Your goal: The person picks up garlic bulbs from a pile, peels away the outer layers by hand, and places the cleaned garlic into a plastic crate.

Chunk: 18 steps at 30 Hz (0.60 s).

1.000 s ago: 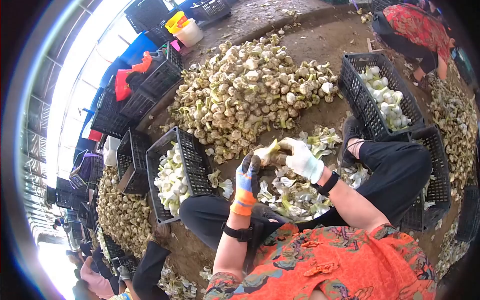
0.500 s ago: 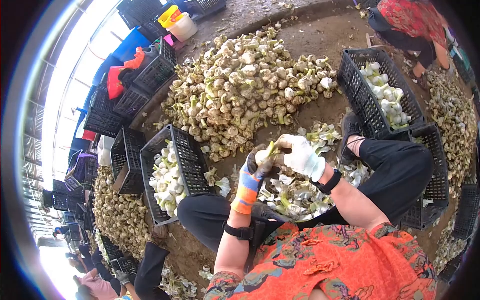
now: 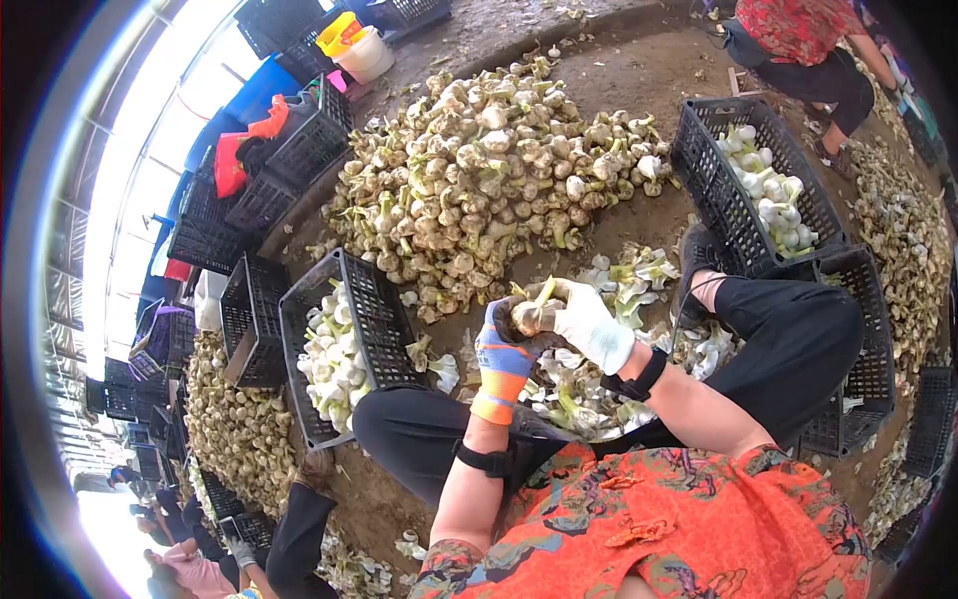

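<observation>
A garlic bulb (image 3: 529, 316) with a short green stem is held between my two hands, its brownish root end partly showing. My left hand (image 3: 504, 349), in a blue and orange glove with dark fingers, is closed around the bulb from the left. In a white glove, my right hand (image 3: 591, 321) grips the bulb and stem from the right; some fingertips are hidden. Peeled skins and leaves (image 3: 589, 399) lie on the ground below my hands. Just beyond is a big heap of unpeeled garlic (image 3: 479, 180).
Black crates of cleaned white garlic stand at my left (image 3: 334, 349) and right (image 3: 763, 190). Another black crate (image 3: 848, 349) sits beside my right knee. A co-worker (image 3: 808, 60) bends at the upper right; others sit at the lower left (image 3: 190, 559).
The garlic bulb has turned, so its brown root end shows more. My right hand has shifted slightly down over it. The co-worker at the upper right has moved an arm and leaned left.
</observation>
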Motion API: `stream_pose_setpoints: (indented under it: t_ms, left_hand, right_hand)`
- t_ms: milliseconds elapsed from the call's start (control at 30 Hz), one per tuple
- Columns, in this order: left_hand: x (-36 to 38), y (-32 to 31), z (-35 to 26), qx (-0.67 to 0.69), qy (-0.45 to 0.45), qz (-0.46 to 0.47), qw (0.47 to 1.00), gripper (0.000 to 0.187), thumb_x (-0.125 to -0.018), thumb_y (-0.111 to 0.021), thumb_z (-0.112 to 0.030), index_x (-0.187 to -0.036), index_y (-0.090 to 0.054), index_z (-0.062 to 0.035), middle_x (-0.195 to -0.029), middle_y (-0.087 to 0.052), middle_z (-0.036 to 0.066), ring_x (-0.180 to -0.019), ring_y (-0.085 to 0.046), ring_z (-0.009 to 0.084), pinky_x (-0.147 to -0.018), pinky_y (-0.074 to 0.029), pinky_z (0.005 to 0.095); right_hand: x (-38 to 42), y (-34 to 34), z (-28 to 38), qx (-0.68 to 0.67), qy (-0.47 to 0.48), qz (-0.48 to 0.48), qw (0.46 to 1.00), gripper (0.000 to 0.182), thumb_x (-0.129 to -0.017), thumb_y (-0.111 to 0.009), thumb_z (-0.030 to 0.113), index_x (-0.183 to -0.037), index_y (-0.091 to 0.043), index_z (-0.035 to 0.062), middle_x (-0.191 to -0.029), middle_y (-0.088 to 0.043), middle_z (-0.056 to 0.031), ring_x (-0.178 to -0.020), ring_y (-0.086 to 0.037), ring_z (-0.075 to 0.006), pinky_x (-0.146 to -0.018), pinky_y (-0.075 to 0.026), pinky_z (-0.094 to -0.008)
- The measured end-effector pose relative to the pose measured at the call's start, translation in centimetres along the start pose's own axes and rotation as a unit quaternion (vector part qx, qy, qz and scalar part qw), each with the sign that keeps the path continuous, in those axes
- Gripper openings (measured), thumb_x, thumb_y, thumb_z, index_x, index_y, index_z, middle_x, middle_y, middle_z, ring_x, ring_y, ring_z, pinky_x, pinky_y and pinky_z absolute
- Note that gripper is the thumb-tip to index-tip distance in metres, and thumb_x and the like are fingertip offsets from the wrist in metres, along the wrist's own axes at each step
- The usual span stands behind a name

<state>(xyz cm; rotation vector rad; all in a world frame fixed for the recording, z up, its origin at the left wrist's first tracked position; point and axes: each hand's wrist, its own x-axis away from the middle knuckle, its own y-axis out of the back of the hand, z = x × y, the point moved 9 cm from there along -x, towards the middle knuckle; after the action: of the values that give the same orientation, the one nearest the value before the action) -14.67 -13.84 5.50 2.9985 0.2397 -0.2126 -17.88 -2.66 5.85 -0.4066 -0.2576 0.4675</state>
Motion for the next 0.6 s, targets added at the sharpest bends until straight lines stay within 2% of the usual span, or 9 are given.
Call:
stream_pose_setpoints:
  t_ms: [100, 200, 300, 400, 500, 600]
  left_hand:
    - [0.2, 0.2, 0.0, 0.009, 0.001, -0.009, 1.0, 0.066, -0.057, -0.087, -0.006, -0.111, -0.049, -0.0006, -0.101, -0.06, 0.008, -0.092, -0.058, 0.0152, -0.083, -0.049, 0.0292]
    - [0.0, 0.6, -0.4, 0.052, 0.015, -0.006, 0.999, 0.067, -0.056, -0.088, -0.006, -0.108, -0.047, -0.0009, -0.103, -0.059, 0.01, -0.094, -0.058, 0.0164, -0.083, -0.051, 0.0305]
    - [-0.1, 0.3, -0.5, 0.008, 0.005, -0.012, 1.0, 0.067, -0.056, -0.087, -0.006, -0.109, -0.046, -0.0006, -0.105, -0.059, 0.01, -0.095, -0.058, 0.0168, -0.084, -0.051, 0.0311]
    - [0.1, 0.1, -1.2, -0.012, -0.009, -0.016, 1.0, 0.064, -0.056, -0.088, -0.006, -0.107, -0.05, -0.0001, -0.099, -0.061, 0.008, -0.09, -0.058, 0.0148, -0.081, -0.05, 0.0292]
    - [0.1, 0.1, -0.9, 0.022, 0.004, -0.015, 1.0, 0.062, -0.057, -0.087, -0.006, -0.106, -0.05, 0.0006, -0.099, -0.061, 0.009, -0.09, -0.058, 0.0148, -0.08, -0.051, 0.0292]
    - [0.0, 0.1, -0.4, 0.027, -0.01, -0.014, 0.999, 0.062, -0.058, -0.087, -0.005, -0.107, -0.05, 0.0011, -0.101, -0.061, 0.009, -0.091, -0.059, 0.015, -0.081, -0.051, 0.0293]
  right_hand:
    - [0.2, -0.2, -0.1, -0.044, -0.03, 0.034, 0.998, 0.036, -0.078, -0.073, 0.014, -0.107, -0.06, -0.0026, -0.094, -0.066, -0.006, -0.083, -0.061, -0.0102, -0.079, -0.048, -0.0257]
    - [0.3, 0.0, 0.1, -0.054, 0.003, 0.042, 0.998, 0.034, -0.079, -0.072, 0.014, -0.107, -0.061, -0.0026, -0.096, -0.066, -0.0059, -0.086, -0.06, -0.0098, -0.079, -0.048, -0.0255]
    - [0.3, -0.3, 0.4, -0.068, -0.006, 0.047, 0.997, 0.031, -0.08, -0.071, 0.014, -0.105, -0.062, -0.003, -0.096, -0.066, -0.0057, -0.088, -0.06, -0.0102, -0.08, -0.047, -0.0252]
    - [0.2, 0.0, 0.2, -0.012, 0.005, 0.019, 1.0, 0.029, -0.081, -0.069, 0.011, -0.105, -0.062, -0.0036, -0.096, -0.066, -0.0059, -0.087, -0.06, -0.0104, -0.079, -0.048, -0.0251]
    - [0.2, 0.2, 0.1, -0.034, -0.028, 0.035, 0.998, 0.028, -0.08, -0.069, 0.01, -0.104, -0.063, -0.0034, -0.095, -0.066, -0.0058, -0.085, -0.06, -0.0101, -0.078, -0.048, -0.0248]
    - [0.1, 0.5, 0.3, -0.025, 0.003, 0.041, 0.999, 0.027, -0.079, -0.069, 0.008, -0.103, -0.064, -0.003, -0.094, -0.067, -0.006, -0.083, -0.06, -0.0101, -0.076, -0.048, -0.0248]
